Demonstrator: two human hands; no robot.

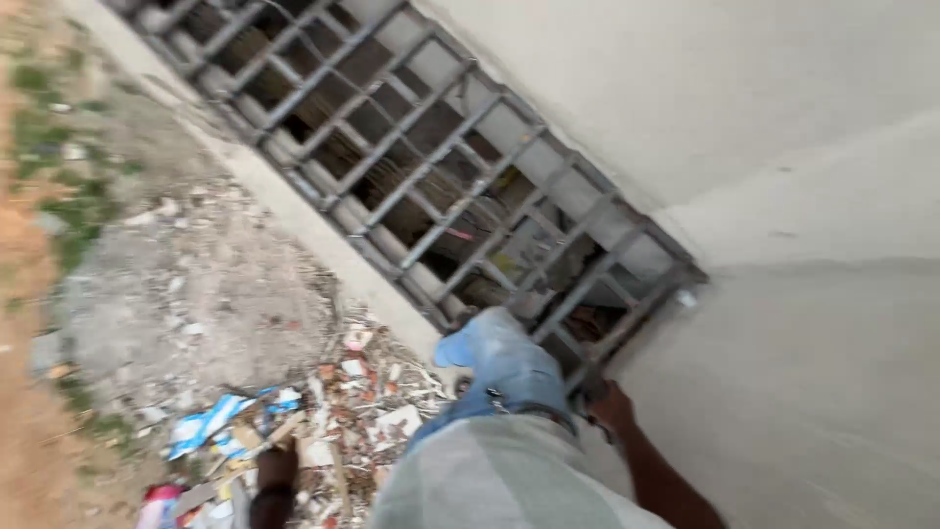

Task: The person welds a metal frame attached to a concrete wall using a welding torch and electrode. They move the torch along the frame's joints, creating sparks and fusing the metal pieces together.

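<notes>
The view is tilted and blurred. My right hand (pixel 613 408) reaches the lower corner of a grey metal window grille (pixel 431 167) set in a pale plastered wall (pixel 783 127); it seems to touch the frame, but its grip is unclear. My left hand (pixel 277 468) hangs low over rubble with nothing visible in it and its fingers hidden. My knee in blue jeans (pixel 499 358) is raised against the grille's bottom edge, below it my grey shirt (pixel 490 480).
A concrete ledge (pixel 294 211) runs under the grille. Broken bricks, paper scraps and blue-white wrappers (pixel 211 426) litter the ground. Beyond lie grey dirt (pixel 186 294), grass patches (pixel 69 211) and reddish soil (pixel 20 392). Sticks show behind the bars.
</notes>
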